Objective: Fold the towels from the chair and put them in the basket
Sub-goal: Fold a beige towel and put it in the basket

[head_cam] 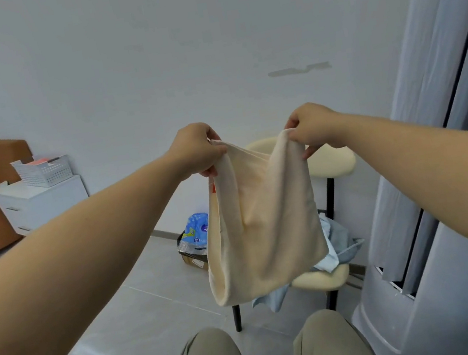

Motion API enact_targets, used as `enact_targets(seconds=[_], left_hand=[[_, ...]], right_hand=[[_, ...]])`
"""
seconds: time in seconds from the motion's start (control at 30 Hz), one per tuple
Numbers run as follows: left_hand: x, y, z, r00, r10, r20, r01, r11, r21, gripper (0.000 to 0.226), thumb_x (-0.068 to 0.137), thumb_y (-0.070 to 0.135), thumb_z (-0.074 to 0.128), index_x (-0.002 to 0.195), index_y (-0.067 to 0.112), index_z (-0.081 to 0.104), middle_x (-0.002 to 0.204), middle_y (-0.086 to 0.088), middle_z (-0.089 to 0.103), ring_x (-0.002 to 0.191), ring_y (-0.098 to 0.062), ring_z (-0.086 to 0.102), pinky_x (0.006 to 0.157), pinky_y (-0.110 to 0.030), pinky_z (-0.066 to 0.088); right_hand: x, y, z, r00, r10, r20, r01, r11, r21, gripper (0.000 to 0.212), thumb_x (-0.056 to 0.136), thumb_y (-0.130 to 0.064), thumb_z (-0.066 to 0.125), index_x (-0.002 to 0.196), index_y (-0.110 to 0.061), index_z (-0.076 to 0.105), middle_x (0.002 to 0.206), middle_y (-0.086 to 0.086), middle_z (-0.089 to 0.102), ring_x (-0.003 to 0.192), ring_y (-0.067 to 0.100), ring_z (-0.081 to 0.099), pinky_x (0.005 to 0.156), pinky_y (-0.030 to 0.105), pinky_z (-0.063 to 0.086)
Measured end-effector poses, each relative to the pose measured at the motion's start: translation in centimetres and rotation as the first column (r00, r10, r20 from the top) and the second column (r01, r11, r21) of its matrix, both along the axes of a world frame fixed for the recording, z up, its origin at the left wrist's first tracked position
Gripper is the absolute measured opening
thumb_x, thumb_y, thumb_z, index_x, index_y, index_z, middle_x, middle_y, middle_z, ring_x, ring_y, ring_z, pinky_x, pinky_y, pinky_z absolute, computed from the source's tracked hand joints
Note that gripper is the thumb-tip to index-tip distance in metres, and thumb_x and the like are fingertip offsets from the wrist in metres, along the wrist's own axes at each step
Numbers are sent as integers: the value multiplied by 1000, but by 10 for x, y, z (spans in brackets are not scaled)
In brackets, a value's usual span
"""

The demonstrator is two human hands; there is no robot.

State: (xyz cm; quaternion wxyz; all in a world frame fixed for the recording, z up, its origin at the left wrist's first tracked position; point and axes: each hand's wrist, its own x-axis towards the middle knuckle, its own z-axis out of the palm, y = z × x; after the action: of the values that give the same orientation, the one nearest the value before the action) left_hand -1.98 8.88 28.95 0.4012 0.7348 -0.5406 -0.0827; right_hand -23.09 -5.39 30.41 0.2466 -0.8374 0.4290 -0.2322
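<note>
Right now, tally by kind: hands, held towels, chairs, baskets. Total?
hands: 2 (left hand, right hand, both pinching the towel's top edge)
cream towel: 1
chair: 1
white basket: 1
total: 5
Left out: light blue cloth heaped on the chair seat, piece count unclear.

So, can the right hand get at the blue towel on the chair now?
Probably not yet. The right hand grips the cream towel, which hangs in front of the blue towel on the chair; it must let go first.
</note>
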Motion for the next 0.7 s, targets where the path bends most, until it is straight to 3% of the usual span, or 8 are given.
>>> enact_targets(seconds=[0.13, 0.27, 0.33, 0.4, 0.5, 0.6, 0.7], left_hand=[[11, -5, -7, 997, 38, -68, -33, 997, 67, 16, 92, 17, 64, 104, 7, 61, 95, -15, 69, 55, -21, 70, 44, -21, 50], [10, -22, -16, 974, -42, -222, 61, 995, 81, 26, 89, 14, 73, 105, 4, 56, 93, -20, 71, 60, -22, 73, 51, -24, 56], [3, -32, -20, 955, -106, -278, 128, 990, 65, 29, 87, 9, 76, 104, 3, 54, 92, -23, 73, 63, -22, 74, 56, -25, 58], [-4, -42, -23, 940, -149, -306, 175, 983, 58, 36, 83, 2, 78, 109, 1, 52, 90, -20, 72, 67, -24, 75, 60, -27, 59], [-8, -55, -28, 940, -201, -276, 222, 974, 45, 49, 79, 1, 81, 114, 0, 47, 81, -13, 68, 69, -27, 75, 68, -37, 62], [-3, -64, -33, 947, -194, -256, 199, 980, -6, 43, 80, 0, 78, 104, 7, 44, 91, -21, 71, 70, -27, 75, 80, -50, 58], [5, -69, -44, 956, -115, -268, 85, 989, -123, 37, 77, 6, 78, 94, 13, 46, 93, -12, 72, 67, -21, 69, 67, -40, 58]], right_hand=[[-10, -14, -10, 996, -64, 56, 59, 993, 100, 27, 92, 2, 43, 99, -11, 66, 114, 13, 58, 88, 33, 68, 68, 45, 64], [-4, -21, -20, 979, 8, 202, -43, 985, 166, 28, 90, 6, 48, 99, -16, 62, 115, 16, 59, 79, 26, 62, 59, 34, 59], [9, -18, -23, 985, 96, 143, -113, 988, 110, 30, 88, 0, 45, 105, -18, 61, 106, 14, 60, 70, 23, 58, 57, 33, 53], [22, -11, -25, 982, 187, 13, -188, 982, 23, 31, 88, -11, 53, 115, -24, 61, 95, -1, 59, 73, 13, 55, 64, 27, 46], [33, -11, -29, 927, 329, -182, -345, 936, -65, 40, 89, -51, 66, 125, -35, 61, 87, -16, 58, 79, 1, 55, 69, 21, 40], [42, -26, -33, 915, 350, -201, -376, 920, -107, 22, 91, -54, 63, 93, -33, 67, 83, -11, 61, 75, 8, 54, 64, 21, 39], [52, -40, -30, 928, 339, -156, -367, 905, -216, 22, 96, -41, 62, 84, -22, 66, 87, 0, 64, 75, 12, 52, 62, 17, 37]])
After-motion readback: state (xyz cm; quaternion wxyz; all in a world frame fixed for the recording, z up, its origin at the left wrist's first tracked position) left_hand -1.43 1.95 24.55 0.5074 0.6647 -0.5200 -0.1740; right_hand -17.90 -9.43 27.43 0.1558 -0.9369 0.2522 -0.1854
